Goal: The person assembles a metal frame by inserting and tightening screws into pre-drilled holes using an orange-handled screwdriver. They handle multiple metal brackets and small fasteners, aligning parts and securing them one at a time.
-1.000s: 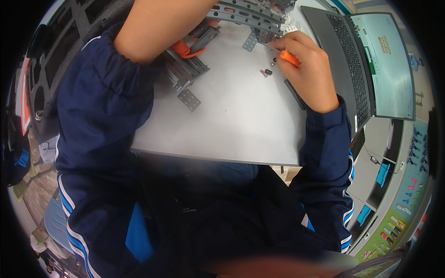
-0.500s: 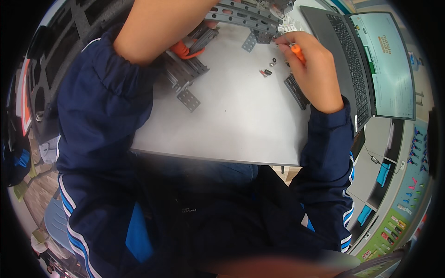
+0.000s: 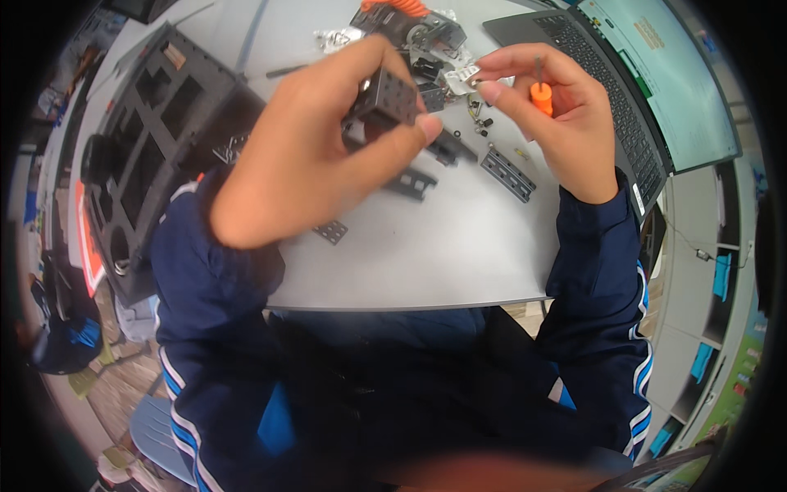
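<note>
My left hand [image 3: 320, 139] is closed round a dark grey perforated metal beam [image 3: 393, 100], raised over the table with its end tilted up; the rest of the beam is hidden by my hand. To the right, my right hand [image 3: 570, 115] keeps an orange-handled screwdriver [image 3: 541, 98] tucked in its fingers, the thin shaft pointing away. Its thumb and forefinger pinch something tiny, too small to name. Under and beside the hands lie a slotted metal channel [image 3: 508, 173], small dark fasteners [image 3: 484, 125] and a perforated plate [image 3: 331, 232].
An open laptop [image 3: 566, 49] stands at the right. A black foam tray with cut-outs [image 3: 156, 131] sits at the left. At the back are a motor-like assembly [image 3: 410, 29] with an orange coiled cord [image 3: 398, 6] and clear plastic bags [image 3: 336, 39]. The table's front edge [image 3: 410, 308] is near my body.
My left hand has come back from the far side, bringing the beam nearer and tilting it up. The right hand stays closed on the screwdriver, and the view has shifted.
</note>
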`<state>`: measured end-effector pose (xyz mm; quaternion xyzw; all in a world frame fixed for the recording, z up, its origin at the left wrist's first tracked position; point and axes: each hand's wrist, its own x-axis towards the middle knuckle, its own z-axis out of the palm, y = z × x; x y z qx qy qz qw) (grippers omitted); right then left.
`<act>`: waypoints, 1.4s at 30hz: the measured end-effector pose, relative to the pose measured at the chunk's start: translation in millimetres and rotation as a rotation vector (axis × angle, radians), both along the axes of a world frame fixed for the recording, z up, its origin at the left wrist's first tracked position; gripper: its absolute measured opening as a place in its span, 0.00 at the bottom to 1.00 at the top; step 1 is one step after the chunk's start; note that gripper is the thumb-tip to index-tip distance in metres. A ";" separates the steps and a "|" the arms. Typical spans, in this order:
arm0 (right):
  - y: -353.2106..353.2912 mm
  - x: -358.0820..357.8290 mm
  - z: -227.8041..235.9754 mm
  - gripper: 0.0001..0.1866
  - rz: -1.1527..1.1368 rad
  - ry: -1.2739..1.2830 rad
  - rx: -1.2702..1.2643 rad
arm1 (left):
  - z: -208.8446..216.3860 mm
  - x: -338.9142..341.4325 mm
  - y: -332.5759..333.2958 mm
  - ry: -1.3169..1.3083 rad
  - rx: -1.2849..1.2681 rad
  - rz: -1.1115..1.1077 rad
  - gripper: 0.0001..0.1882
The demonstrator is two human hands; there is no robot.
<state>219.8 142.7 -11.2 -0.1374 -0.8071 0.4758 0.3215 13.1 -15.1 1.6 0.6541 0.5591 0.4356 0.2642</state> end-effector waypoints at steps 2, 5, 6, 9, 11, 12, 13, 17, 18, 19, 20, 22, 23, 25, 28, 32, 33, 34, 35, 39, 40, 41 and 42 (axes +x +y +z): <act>-3.3 -1.8 -0.7 0.12 0.036 0.039 0.005 | 6.3 5.9 -2.7 -0.025 -0.065 0.006 0.08; -6.2 -3.5 -2.0 0.11 0.083 0.086 0.066 | 15.9 14.0 -7.6 -0.227 -0.298 0.044 0.07; -7.4 -3.7 -1.9 0.11 0.090 0.096 0.093 | 16.0 17.8 -6.5 -0.209 -0.312 0.062 0.10; -13.4 -1.5 0.2 0.12 0.071 0.099 0.161 | 16.9 25.8 -6.4 -0.366 -0.399 0.064 0.14; -17.6 1.8 3.4 0.15 0.077 0.068 0.228 | 13.8 30.9 -4.4 -0.458 -0.380 0.073 0.17; -19.3 3.5 4.8 0.16 0.085 0.054 0.278 | 13.4 31.4 -3.7 -0.499 -0.409 0.071 0.15; -20.7 4.1 5.6 0.17 0.094 0.048 0.328 | 13.0 31.2 -3.3 -0.532 -0.435 0.075 0.14; -22.9 -1.8 2.0 0.19 0.052 0.123 0.422 | 14.6 28.8 -5.3 -0.558 -0.484 0.053 0.16; -23.4 -2.1 0.9 0.20 0.057 0.135 0.366 | 14.4 28.6 -5.4 -0.569 -0.487 0.053 0.16; -23.6 -2.4 -0.3 0.20 0.052 0.139 0.329 | 13.9 28.8 -5.2 -0.580 -0.490 0.053 0.15; -23.5 -2.5 -1.1 0.21 0.048 0.140 0.286 | 13.2 28.9 -4.9 -0.591 -0.492 0.054 0.15; -22.9 -2.0 -2.1 0.22 0.059 0.117 0.333 | 11.0 30.1 -3.8 -0.568 -0.485 0.063 0.14; -22.5 -1.6 -2.1 0.22 0.058 0.101 0.354 | 10.0 30.3 -3.3 -0.556 -0.481 0.067 0.14; -22.1 -2.0 -2.6 0.22 0.070 0.110 0.361 | 9.8 29.0 -3.2 -0.551 -0.504 0.057 0.15; -21.6 -1.9 -2.6 0.21 0.087 0.099 0.379 | 9.9 27.9 -3.7 -0.553 -0.538 0.051 0.15; -21.8 -0.8 -2.9 0.20 0.087 0.069 0.388 | 10.0 29.1 -4.3 -0.525 -0.558 0.070 0.16; -22.0 -0.9 -3.2 0.20 0.089 0.077 0.385 | 10.0 29.5 -4.4 -0.520 -0.563 0.073 0.16; -22.3 -1.0 -3.7 0.19 0.087 0.086 0.381 | 9.8 29.8 -4.6 -0.515 -0.567 0.077 0.16; -22.6 -1.3 -4.1 0.18 0.083 0.087 0.374 | 9.8 29.8 -4.7 -0.514 -0.564 0.080 0.16; -22.3 -1.1 -4.3 0.16 0.071 0.131 0.428 | 8.6 27.4 -4.0 -0.531 -0.563 0.071 0.16; -21.5 -0.8 -3.9 0.16 0.059 0.143 0.431 | 8.3 26.0 -3.6 -0.543 -0.555 0.083 0.16; -20.6 -0.6 -3.6 0.16 0.041 0.143 0.438 | 7.7 24.8 -3.2 -0.555 -0.548 0.095 0.16; -19.9 0.4 -2.9 0.15 0.038 0.123 0.403 | 6.4 24.2 -2.4 -0.542 -0.531 0.102 0.16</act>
